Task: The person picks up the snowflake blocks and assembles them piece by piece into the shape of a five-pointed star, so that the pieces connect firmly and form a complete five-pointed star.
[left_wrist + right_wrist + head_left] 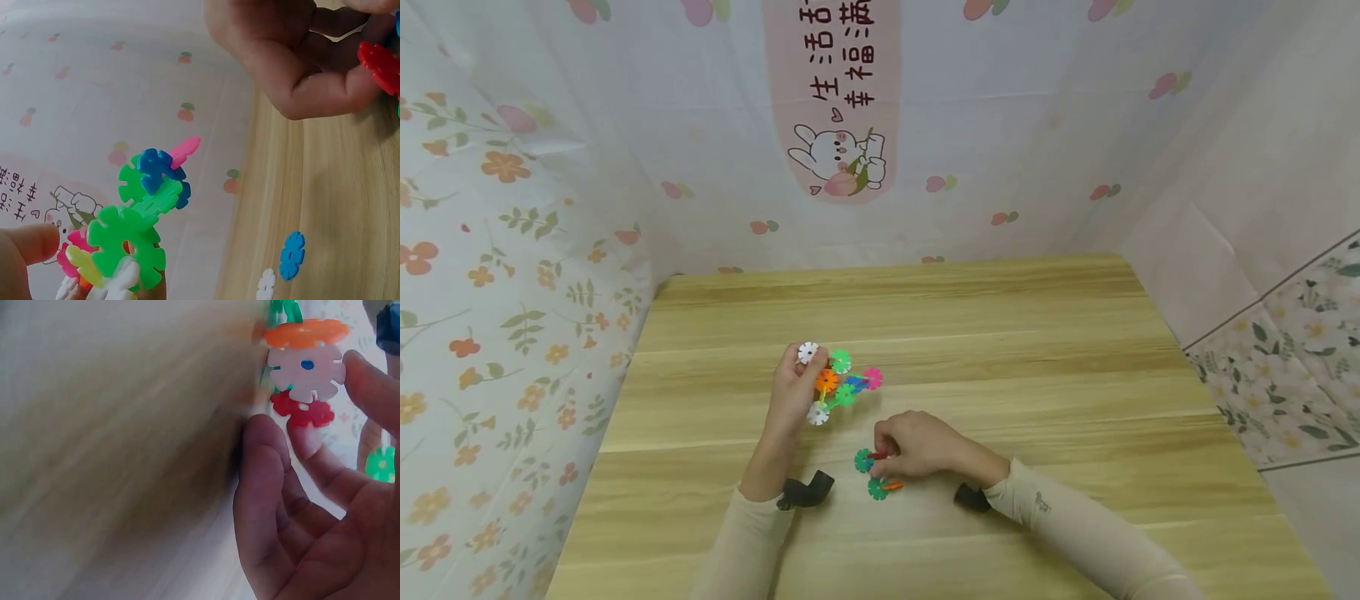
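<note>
My left hand (793, 383) holds a cluster of joined plastic snowflake discs (846, 394) in green, orange, white, blue, pink and yellow. In the left wrist view, its thumb is beside the cluster's green disc (128, 240). Lower and to the right, my right hand (925, 446) bends its fingers around a smaller group of discs (864, 460) with green, red and orange pieces. The right wrist view shows fingertips at the red disc (305, 411), below a white disc (306, 370) and an orange disc (306, 332). Part of that group is hidden by the fingers.
A wooden table (1037, 358) lies beneath both hands, with patterned cloth (1000, 142) hanging behind and at the sides. Black wrist mounts (808, 490) are on both arms. In the left wrist view, a blue disc (292, 255) and a white disc (266, 285) appear against the wood.
</note>
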`<action>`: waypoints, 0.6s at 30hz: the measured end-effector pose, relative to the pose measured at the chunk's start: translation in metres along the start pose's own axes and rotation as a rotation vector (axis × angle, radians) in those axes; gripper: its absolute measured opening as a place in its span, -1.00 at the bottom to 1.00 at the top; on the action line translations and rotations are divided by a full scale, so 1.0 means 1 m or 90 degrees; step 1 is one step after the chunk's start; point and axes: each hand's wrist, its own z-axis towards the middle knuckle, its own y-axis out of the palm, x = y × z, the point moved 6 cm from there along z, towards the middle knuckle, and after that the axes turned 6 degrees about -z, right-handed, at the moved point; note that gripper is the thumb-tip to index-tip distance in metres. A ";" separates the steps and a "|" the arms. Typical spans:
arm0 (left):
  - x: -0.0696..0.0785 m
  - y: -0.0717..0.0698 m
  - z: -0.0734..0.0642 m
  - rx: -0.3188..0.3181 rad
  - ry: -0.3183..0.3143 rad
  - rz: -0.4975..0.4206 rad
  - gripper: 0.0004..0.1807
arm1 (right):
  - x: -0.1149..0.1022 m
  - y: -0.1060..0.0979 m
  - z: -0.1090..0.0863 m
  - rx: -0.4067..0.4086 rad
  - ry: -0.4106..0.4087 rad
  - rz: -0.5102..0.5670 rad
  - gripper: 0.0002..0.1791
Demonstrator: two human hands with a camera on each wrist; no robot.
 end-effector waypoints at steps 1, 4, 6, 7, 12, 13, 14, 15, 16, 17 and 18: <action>-0.003 0.000 0.002 -0.001 0.004 -0.005 -0.61 | -0.001 0.001 -0.001 -0.007 0.005 -0.006 -0.63; -0.003 0.004 0.001 -0.011 0.005 -0.010 -0.64 | -0.005 0.002 -0.003 -0.028 0.024 -0.014 -0.58; -0.003 0.006 0.001 -0.015 0.006 -0.010 -0.64 | -0.006 0.001 -0.003 -0.036 0.032 -0.020 -0.58; -0.003 0.006 0.002 -0.017 0.008 -0.011 -0.64 | -0.006 0.002 -0.003 -0.037 0.035 -0.021 -0.59; -0.002 0.008 0.001 -0.023 0.020 -0.020 -0.61 | -0.006 0.000 0.003 -0.004 0.048 -0.005 -0.66; -0.002 0.008 0.001 -0.024 0.021 -0.021 -0.59 | -0.006 0.000 0.005 0.004 0.052 -0.006 -0.65; -0.002 0.008 0.001 -0.026 0.021 -0.024 -0.58 | -0.006 0.000 0.006 0.009 0.055 -0.007 -0.64; -0.002 0.009 0.001 -0.028 0.022 -0.027 -0.57 | -0.006 0.000 0.007 0.010 0.059 -0.009 -0.62; -0.002 0.009 0.001 -0.030 0.023 -0.029 -0.56 | -0.006 0.000 0.009 0.010 0.062 -0.010 -0.61; -0.002 0.009 0.001 -0.029 0.022 -0.031 -0.56 | -0.005 0.001 0.009 0.008 0.065 -0.013 -0.61; -0.002 0.009 0.001 -0.028 0.023 -0.031 -0.56 | -0.005 0.001 0.010 0.004 0.066 -0.014 -0.61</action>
